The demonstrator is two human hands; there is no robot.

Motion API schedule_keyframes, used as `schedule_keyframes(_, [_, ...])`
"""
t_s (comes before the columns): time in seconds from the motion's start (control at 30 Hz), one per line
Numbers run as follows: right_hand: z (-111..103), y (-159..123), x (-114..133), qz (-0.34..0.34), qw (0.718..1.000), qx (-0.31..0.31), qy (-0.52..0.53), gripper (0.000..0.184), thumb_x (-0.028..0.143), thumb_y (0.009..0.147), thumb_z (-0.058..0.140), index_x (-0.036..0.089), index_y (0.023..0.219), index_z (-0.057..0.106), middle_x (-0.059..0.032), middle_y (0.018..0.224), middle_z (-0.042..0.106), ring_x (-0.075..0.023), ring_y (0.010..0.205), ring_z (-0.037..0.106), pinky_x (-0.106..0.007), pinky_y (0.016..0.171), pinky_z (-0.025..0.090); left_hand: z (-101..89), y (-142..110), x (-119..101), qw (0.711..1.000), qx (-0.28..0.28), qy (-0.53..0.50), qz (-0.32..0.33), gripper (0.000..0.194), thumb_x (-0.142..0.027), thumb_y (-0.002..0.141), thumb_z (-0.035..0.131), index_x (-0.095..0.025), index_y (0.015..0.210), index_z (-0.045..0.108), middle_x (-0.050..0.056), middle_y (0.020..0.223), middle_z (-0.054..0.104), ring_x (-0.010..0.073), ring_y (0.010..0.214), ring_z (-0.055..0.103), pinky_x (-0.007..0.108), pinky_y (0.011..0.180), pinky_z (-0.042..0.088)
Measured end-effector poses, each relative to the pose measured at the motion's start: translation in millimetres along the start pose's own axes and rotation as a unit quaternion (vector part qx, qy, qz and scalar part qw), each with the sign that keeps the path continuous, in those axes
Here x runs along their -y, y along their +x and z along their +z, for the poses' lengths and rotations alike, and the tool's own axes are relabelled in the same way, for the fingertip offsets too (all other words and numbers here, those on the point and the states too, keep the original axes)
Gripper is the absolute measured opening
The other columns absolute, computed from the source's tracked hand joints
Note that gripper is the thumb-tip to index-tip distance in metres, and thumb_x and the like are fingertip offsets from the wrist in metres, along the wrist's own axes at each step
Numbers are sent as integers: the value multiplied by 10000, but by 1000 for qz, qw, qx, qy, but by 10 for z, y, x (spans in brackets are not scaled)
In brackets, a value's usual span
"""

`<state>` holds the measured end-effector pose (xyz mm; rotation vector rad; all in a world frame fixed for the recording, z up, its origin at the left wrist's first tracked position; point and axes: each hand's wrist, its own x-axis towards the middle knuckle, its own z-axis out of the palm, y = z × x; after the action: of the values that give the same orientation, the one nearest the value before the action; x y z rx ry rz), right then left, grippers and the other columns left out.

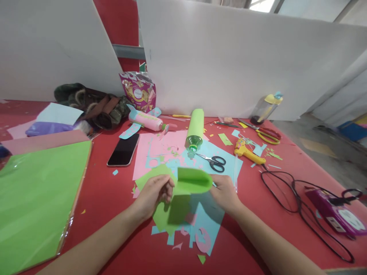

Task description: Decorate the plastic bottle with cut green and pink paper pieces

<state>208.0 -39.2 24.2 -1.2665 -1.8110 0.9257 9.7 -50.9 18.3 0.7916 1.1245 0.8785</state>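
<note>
A folded piece of light green paper (193, 181) is held up above the table, its right end rounded. My right hand (225, 193) is closed on that rounded end. At the paper's left edge, my left hand (157, 194) has its fingers curled in and closed against it; the exact grip is partly hidden. Under both hands lie green paper scraps (163, 217) and a blue sheet (210, 214) with pink cut-outs. Black-handled scissors (216, 163) rest just beyond, beside a green-wrapped bottle (196, 128) lying on its side.
A phone (123, 151) and a pink bottle with blue paper wings (147, 120) lie at back left. Packed green paper (37, 198) covers the left. On the right are a yellow glue gun (249, 152), its cable, a purple power strip (335, 212) and red-yellow-handled scissors (268, 134).
</note>
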Motion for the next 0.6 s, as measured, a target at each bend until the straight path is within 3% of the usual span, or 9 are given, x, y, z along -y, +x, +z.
schedule_keyframes(0.1, [24,7,54,147,979,65,124,191,273,702,532,194,574,649,6,511,629,-147,473,579,-257,493,428,-26,4,11,995,21,35,88,170,-326,715,508,-162,744,539,-12,637,531,97,561,503,221,541,424])
schedule_keyframes(0.23, [70,-9,89,220,932,152,247,237,384,645,610,165,557,627,5,488,613,-136,438,574,-254,496,435,-15,-51,11,981,116,109,110,250,-356,808,392,-161,874,534,43,875,588,150,769,546,279,729,441])
schedule_keyframes(0.4, [110,-36,80,243,903,255,245,312,443,652,601,139,584,611,-23,531,632,-157,507,609,-270,547,455,20,-81,14,962,44,242,115,334,-443,812,337,-169,656,450,-6,619,506,132,587,485,245,561,407])
schedule_keyframes(0.5, [128,-21,26,216,933,212,195,323,456,633,616,146,560,561,2,499,581,-117,479,550,-229,505,414,18,-58,22,944,5,308,118,358,-466,789,335,-182,576,382,-28,536,428,118,505,413,247,501,364])
schedule_keyframes(0.6, [142,4,-29,189,956,150,169,309,447,617,629,156,584,532,23,513,536,-90,476,483,-212,485,377,13,-44,20,945,52,307,103,353,-468,791,319,-170,640,432,-11,580,477,129,533,443,247,509,374])
